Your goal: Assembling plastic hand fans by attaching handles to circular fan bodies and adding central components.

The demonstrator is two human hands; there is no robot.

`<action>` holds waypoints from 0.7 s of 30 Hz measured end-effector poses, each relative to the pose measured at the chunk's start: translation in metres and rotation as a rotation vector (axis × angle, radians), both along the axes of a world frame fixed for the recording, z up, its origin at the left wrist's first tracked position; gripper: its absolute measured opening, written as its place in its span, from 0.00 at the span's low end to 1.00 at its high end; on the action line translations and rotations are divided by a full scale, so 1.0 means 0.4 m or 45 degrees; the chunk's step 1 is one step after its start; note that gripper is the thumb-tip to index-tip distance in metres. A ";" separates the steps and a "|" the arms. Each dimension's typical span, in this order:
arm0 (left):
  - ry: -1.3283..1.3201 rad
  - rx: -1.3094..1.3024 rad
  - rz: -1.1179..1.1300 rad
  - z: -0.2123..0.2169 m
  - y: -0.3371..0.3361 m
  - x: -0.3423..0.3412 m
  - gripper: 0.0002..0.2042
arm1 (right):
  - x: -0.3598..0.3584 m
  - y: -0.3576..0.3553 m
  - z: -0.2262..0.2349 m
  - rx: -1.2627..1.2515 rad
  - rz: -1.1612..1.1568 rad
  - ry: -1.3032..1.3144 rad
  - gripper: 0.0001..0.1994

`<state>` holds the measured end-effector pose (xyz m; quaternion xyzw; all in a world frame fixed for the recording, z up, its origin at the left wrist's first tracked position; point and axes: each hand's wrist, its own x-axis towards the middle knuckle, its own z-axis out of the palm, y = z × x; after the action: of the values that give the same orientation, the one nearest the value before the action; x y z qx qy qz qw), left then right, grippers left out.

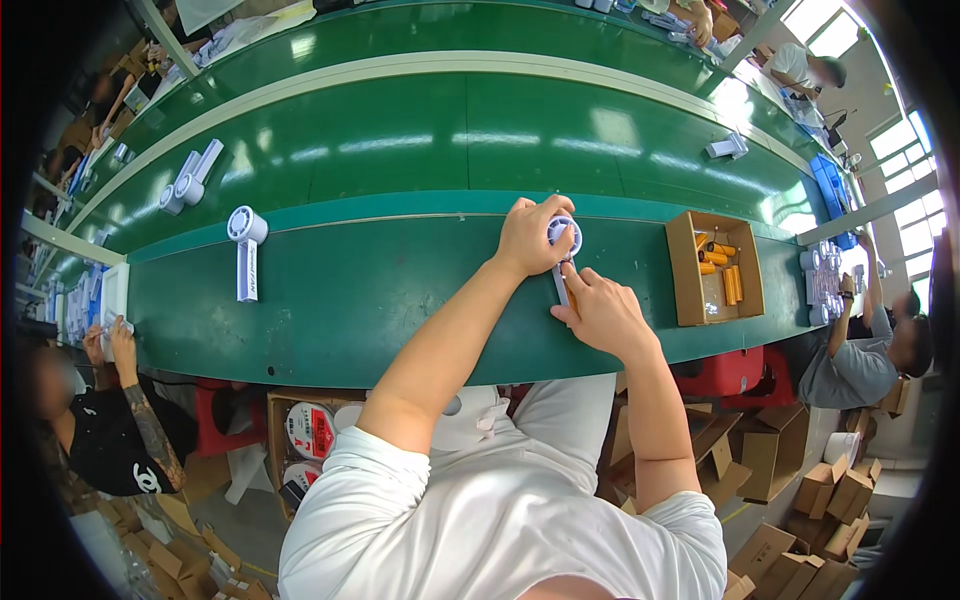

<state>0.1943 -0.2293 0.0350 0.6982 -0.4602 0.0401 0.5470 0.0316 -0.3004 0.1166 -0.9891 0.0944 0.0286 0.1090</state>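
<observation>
On the green table ahead of me lies a pale lavender handheld fan [560, 288], its round head away from me and its handle toward me. My left hand [527, 240] is closed around the head, with the fingers curled over the ring. Over the handle, my right hand [608, 315] has its index finger and thumb pressed at the handle. A bit of orange shows in the handle beside those fingers; most of it is hidden. To the right stands an open cardboard box [684, 275] holding several orange cylindrical batteries [733, 284].
Another handheld fan [247, 270] lies on the table at left. Beyond the table's far edge, a green conveyor belt [390, 150] carries several fans [190, 182] at left and one fan [728, 147] at right. People work at both sides. Cartons [775, 450] and red stools [722, 373] stand below.
</observation>
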 end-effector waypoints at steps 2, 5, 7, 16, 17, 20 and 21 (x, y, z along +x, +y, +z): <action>-0.002 -0.023 0.183 0.003 0.003 0.001 0.13 | 0.007 -0.020 -0.019 0.031 0.058 -0.014 0.22; 0.166 -0.237 0.690 -0.017 -0.026 0.033 0.18 | 0.016 -0.096 -0.107 0.067 -0.240 -0.816 0.19; 0.163 -0.150 0.754 -0.025 -0.029 0.043 0.24 | 0.015 -0.179 -0.184 0.230 -0.511 -0.934 0.11; -0.098 0.036 0.590 -0.006 -0.016 0.033 0.33 | 0.030 -0.214 -0.215 0.391 -0.578 -0.854 0.02; -0.019 0.082 0.545 0.002 -0.019 0.029 0.33 | 0.025 -0.220 -0.214 0.372 -0.581 -0.851 0.02; 0.094 0.118 0.461 0.023 -0.009 0.052 0.33 | 0.035 -0.214 -0.213 0.403 -0.581 -0.844 0.02; 0.096 0.100 0.434 0.035 -0.009 0.063 0.33 | 0.033 -0.215 -0.212 0.403 -0.595 -0.834 0.02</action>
<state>0.2194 -0.2329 0.0489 0.7879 -0.3155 0.0879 0.5215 0.0449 -0.3864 0.0317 -0.8691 0.2706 -0.2983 0.2872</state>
